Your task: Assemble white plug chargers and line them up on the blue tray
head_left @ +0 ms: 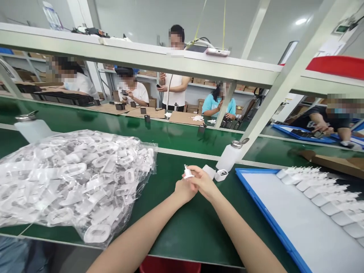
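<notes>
Grip: left hand [184,190] and right hand [204,182] pressed together, fingers closed on a white plug [188,173], prongs up.
Plug: centre of the green table [182,227], just left of two loose shells [216,173].
Bottle [229,156]: just far-right of the hands.
Bag [74,182]: left, full of white parts.
Tray [273,197]: right, blue-rimmed, rows of chargers [321,189] along its far side.

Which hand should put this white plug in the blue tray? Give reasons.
Probably the right hand: it and the left hand hold the white plug, but the blue tray and its row of plugs lie right of them.
</notes>
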### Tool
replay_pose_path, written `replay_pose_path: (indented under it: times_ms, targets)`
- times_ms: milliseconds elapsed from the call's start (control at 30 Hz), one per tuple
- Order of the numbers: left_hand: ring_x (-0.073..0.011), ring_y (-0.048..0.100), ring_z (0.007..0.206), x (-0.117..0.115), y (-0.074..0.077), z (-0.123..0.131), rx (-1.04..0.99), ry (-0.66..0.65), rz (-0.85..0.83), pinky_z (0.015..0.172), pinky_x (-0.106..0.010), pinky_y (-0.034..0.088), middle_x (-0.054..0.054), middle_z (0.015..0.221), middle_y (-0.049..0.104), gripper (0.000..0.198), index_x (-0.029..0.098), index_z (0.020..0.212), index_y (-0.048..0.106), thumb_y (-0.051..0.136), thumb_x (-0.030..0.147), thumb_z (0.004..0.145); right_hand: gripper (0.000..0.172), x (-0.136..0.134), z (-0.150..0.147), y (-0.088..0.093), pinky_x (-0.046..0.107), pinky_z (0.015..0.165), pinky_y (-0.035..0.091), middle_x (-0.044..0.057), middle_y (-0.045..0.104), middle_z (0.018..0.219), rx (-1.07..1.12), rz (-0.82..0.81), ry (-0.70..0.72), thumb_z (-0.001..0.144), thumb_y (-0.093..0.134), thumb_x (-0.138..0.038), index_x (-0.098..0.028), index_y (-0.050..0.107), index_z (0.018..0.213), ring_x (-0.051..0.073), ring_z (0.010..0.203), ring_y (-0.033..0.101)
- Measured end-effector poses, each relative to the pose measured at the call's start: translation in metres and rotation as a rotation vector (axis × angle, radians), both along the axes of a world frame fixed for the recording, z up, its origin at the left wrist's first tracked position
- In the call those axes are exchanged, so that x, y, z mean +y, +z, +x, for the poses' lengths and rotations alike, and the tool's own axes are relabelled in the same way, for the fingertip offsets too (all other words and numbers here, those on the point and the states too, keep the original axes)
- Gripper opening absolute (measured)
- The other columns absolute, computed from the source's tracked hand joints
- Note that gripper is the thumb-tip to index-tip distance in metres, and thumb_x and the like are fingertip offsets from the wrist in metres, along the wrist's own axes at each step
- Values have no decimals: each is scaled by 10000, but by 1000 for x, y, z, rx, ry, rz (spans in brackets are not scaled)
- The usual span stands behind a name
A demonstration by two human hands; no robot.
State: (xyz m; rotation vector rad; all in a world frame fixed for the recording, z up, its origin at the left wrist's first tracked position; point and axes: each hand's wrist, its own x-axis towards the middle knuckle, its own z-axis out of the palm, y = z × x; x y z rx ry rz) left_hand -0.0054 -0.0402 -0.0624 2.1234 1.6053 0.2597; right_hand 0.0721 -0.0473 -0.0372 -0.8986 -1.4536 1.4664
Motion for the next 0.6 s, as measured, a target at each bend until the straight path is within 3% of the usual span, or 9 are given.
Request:
replay_pose_path:
  times_ms: [100, 200, 267, 367, 467, 600]
  targets:
    - [-237, 474, 835, 4, 7, 20, 114, 19, 26, 652, -329, 380, -110, 915, 500, 347, 135, 952, 468, 410, 288, 646, 303, 9, 31, 2, 168, 402, 353, -17, 556, 707, 232, -35, -151, 538, 578, -175, -199, 491, 827, 54, 459, 477]
    - [-215, 474, 845, 16, 14, 51, 39, -70, 115, 630, -289, 394, -93, 955, 492, 395, 165, 1009, 425, 416, 310, 642, 281, 18, 51, 6, 191, 517, 417, -2, 563, 735, 378, -28, -245, 562, 573, -231, -193, 509, 833, 98, 614, 539]
    - [-185, 488, 824, 24, 15, 72, -69, -146, 167, 613, -256, 395, -68, 931, 514, 331, 188, 990, 438, 362, 280, 682, 268, 22, 60, 7, 191, 512, 426, -21, 562, 697, 439, 2, -368, 574, 570, -251, -208, 500, 829, 89, 579, 542]
    - [-171, 517, 749, 34, 14, 91, -140, -117, 136, 576, -245, 395, -59, 857, 549, 295, 170, 938, 477, 345, 273, 695, 327, 25, 70, 9, 180, 491, 427, -51, 551, 668, 486, 60, -519, 543, 600, -222, -237, 479, 847, 73, 530, 532]
    - [-178, 523, 728, 37, 12, 82, -186, -74, 93, 570, -244, 393, -37, 810, 567, 299, 179, 863, 523, 450, 342, 623, 285, 25, 78, 12, 182, 525, 433, -34, 548, 704, 452, 67, -541, 534, 604, -238, -211, 510, 802, 82, 588, 533]
    - [-147, 520, 724, 35, 9, 36, -305, -82, 61, 623, -220, 382, 9, 792, 578, 279, 210, 802, 562, 546, 295, 536, 170, 25, 80, 12, 203, 561, 435, -21, 528, 770, 230, 75, -486, 542, 592, -256, -192, 544, 692, 101, 669, 521]
